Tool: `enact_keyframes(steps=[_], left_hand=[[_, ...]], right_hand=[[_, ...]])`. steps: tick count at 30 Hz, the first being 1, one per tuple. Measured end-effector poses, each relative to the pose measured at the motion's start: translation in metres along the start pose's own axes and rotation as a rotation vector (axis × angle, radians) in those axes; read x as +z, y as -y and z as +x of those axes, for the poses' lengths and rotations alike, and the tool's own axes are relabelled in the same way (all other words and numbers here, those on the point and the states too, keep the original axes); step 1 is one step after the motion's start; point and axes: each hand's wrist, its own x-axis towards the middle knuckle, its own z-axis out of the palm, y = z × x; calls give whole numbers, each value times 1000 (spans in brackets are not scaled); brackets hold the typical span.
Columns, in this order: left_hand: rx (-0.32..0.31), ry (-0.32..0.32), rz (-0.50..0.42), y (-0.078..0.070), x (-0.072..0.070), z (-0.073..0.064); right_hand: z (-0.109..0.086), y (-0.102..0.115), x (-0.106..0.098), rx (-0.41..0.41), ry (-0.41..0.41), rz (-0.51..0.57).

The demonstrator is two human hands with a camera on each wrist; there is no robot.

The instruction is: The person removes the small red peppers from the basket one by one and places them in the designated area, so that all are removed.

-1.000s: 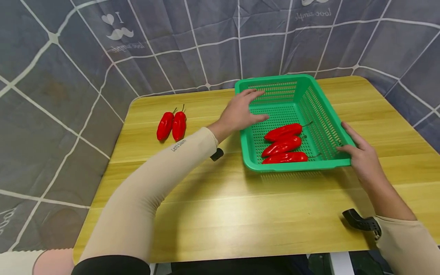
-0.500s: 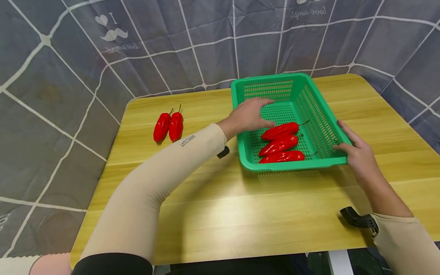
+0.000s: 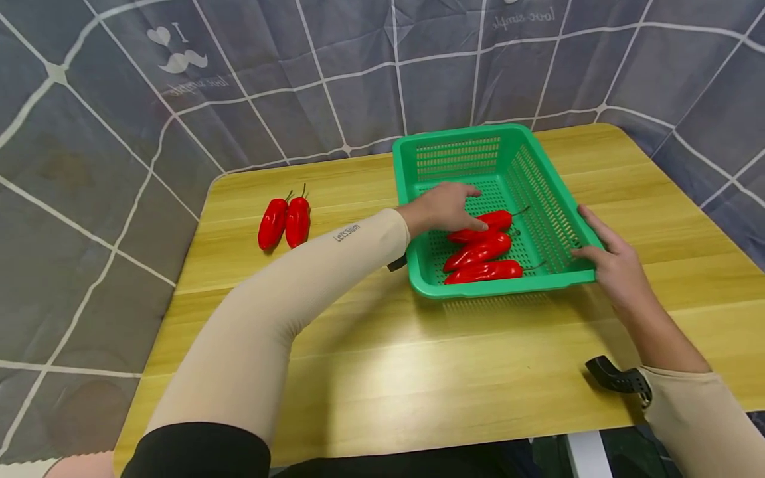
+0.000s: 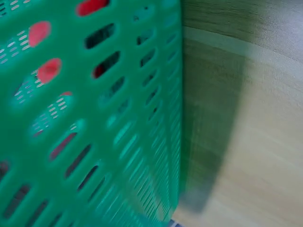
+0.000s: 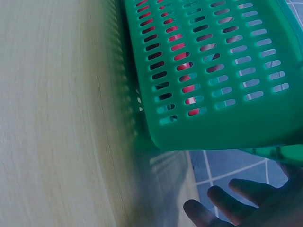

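Observation:
A green plastic basket [image 3: 502,287] with slotted walls stands on the right half of the table, three red chili peppers inside it. My left hand [image 3: 445,204] reaches in over the left rim, thumb and index finger spread, the thumb overlapping the farthest pepper [image 3: 497,219]. Closer to me lie the middle pepper [image 3: 481,251] and the nearest pepper [image 3: 487,271]. At the basket's right near corner, my right hand [image 3: 615,262] holds the rim, thumb inside. The right wrist view shows its fingers [image 5: 253,191] spread outside the wall. Slots reveal red in the left wrist view.
Two more red peppers, a left one [image 3: 273,224] and a right one [image 3: 297,221], lie side by side at the table's far left. A grey curtain [image 3: 358,79] with white lines hangs behind the wooden table [image 3: 418,372] and along its sides.
My left hand has come down from above the left rim, into the basket and toward me, to the farthest pepper. The right hand keeps its hold on the rim.

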Motion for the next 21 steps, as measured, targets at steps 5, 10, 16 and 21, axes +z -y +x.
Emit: enact_keyframes(steps=[5, 10, 16, 21], left_hand=[[-19, 30, -22, 5, 8, 6], [-41, 21, -84, 9, 9, 8], [-46, 49, -43, 8, 10, 13], [-44, 77, -5, 5, 14, 19]], right_hand=[[0, 2, 3, 13, 7, -35], [1, 4, 3, 25, 18, -32], [1, 4, 1, 19, -6, -26], [0, -1, -1, 30, -1, -39]])
